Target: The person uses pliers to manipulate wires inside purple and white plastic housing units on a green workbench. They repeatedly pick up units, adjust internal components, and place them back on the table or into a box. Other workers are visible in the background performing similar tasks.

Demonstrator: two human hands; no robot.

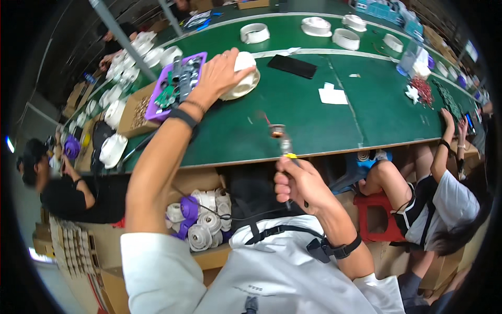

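"What lay nearest us?"

"Rounded white reels (201, 237), in a cardboard carton (218, 257). Above, our right hand (299, 184) curled tightly around a slim tool (286, 147); a coppery coil (277, 133) showed at its metal tip, slightly blurred."

"And our left?"

"Farther in, our left hand (220, 73) grasped a smooth, round white housing (243, 87) at the green bench (314, 123), beside a purple plastic bin (155, 100) of dark parts (183, 78)."

"Beyond that?"

"We saw a flat black slab (293, 66), then a hollow white ring (254, 34) near the back."
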